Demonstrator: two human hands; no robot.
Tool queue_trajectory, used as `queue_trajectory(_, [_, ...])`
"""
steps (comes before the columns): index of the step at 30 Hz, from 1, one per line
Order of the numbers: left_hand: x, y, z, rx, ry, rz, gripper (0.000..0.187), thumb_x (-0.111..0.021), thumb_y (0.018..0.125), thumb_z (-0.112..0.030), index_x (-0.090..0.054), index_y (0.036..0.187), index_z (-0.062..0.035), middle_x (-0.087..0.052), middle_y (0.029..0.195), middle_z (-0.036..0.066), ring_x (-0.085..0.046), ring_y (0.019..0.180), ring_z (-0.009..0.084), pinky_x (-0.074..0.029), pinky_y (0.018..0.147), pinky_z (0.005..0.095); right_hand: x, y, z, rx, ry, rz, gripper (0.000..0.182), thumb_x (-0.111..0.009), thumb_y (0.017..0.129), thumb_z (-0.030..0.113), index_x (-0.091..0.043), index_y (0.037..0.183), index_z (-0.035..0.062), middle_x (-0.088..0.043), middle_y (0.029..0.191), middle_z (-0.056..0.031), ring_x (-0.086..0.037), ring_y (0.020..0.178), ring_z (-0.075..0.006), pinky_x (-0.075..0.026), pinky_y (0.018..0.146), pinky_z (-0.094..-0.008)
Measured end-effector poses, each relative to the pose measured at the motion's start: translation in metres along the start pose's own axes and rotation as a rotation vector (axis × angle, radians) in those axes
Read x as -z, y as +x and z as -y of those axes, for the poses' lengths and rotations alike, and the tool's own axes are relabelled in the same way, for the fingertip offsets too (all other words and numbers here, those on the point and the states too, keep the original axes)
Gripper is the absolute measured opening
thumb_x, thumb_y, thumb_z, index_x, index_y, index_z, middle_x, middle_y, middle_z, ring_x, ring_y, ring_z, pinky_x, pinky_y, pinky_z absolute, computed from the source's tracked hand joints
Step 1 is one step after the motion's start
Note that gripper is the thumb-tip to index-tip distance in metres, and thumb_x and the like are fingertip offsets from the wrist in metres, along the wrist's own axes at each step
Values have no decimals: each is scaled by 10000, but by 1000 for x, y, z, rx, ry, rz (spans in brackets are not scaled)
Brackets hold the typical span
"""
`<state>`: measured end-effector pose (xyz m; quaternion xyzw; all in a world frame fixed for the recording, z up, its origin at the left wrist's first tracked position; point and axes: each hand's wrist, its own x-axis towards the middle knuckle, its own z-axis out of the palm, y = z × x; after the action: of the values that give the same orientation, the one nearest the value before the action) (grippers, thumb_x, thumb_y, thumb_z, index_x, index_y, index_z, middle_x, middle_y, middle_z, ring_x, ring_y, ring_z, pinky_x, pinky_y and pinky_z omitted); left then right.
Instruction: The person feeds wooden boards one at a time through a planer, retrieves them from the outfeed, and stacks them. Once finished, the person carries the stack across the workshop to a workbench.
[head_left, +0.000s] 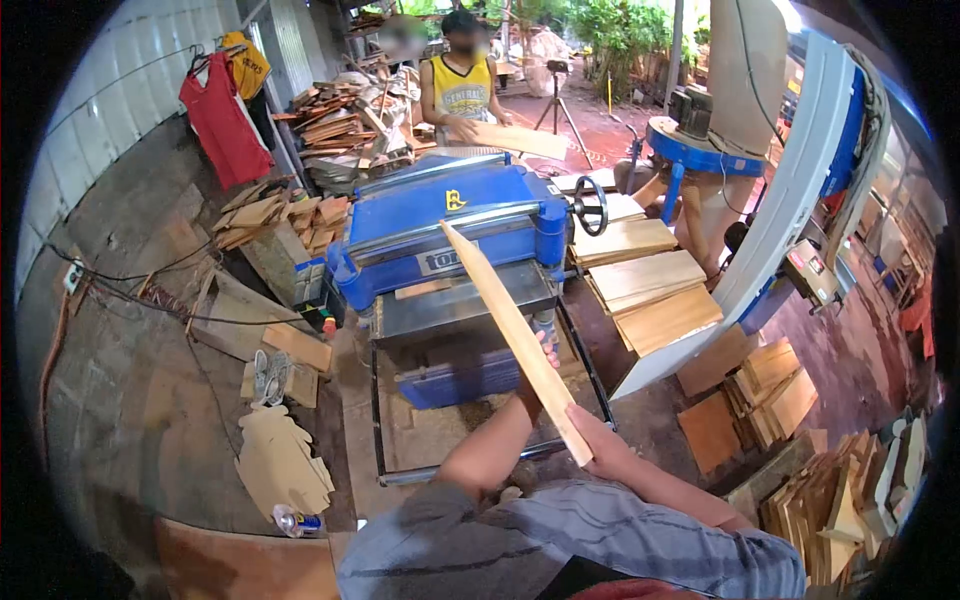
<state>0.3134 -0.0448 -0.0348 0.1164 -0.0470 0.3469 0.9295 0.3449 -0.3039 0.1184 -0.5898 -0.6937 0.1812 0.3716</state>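
A long, pale wooden board slants up in front of me, its far end over the front of a blue thickness planer. My right hand is closed around the board's near end. Farther up, my left hand grips the board from beneath; the wood hides most of it, and a few fingertips show at the right edge. Beyond the board, a small wooden piece lies on the planer's dark bed.
Across the planer, a co-worker holds another board. Stacked boards lie to the right, beside a handwheel. More planks stand at lower right. A black cable and wood scraps are on the left.
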Motion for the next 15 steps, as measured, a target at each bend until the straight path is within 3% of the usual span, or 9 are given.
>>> queue_trajectory(2, [0,-6,1,167,44,-180,410,-455,1017,-343,-481,1337,-87,-650,1039,103,-644,898,266,-547,825,433,-1,5,-9,36,-37,1,822,-652,706,-20,-376,1475,76,-376,1475,-261,-387,1361,-405,-321,1128,-433])
queue_trajectory(3, [-29,-23,13,62,33,-210,571,-418,1010,-479,-441,1394,-58,-612,1254,156,-612,1118,307,-497,986,439,2,5,-12,94,-126,21,832,-648,695,-25,-374,1475,77,-365,1480,-269,-369,1371,-419,-314,1127,-460])
queue_trajectory(4, [-50,-31,20,61,35,-211,571,-418,1010,-479,-441,1394,-58,-612,1254,156,-612,1118,307,-497,986,439,5,3,-13,151,-215,41,843,-645,685,-30,-373,1475,79,-353,1485,-276,-350,1382,-434,-307,1126,-487])
queue_trajectory(5, [-71,-37,22,58,91,-201,610,-411,1001,-508,-428,1405,-51,-593,1282,163,-596,1143,313,-482,1004,441,10,-1,-13,146,-159,52,776,-588,742,-33,-371,1477,87,-355,1488,-268,-332,1396,-442,-302,1116,-528])
queue_trajectory(8, [-113,-59,12,48,247,-207,730,-389,976,-595,-388,1439,-31,-535,1367,187,-549,1218,333,-437,1055,447,12,-20,-26,90,-219,89,716,-535,799,-36,-372,1481,109,-364,1483,-259,-340,1393,-434,-300,1112,-542])
queue_trajectory(11, [-108,-81,21,-73,249,-355,832,-367,945,-669,-355,1467,-20,-474,1431,212,-494,1275,374,-374,1104,478,17,-27,-36,72,-306,176,680,-498,846,-10,-358,1495,139,-347,1495,-250,-336,1400,-418,-299,1109,-567])
queue_trajectory(15, [-95,-105,29,-16,255,-479,764,-374,968,-612,-398,1432,-7,-523,1371,224,-541,1212,379,-388,1084,480,8,-24,-49,69,-402,291,652,-487,873,42,-339,1501,133,-332,1514,-232,-327,1411,-397,-299,1106,-581])
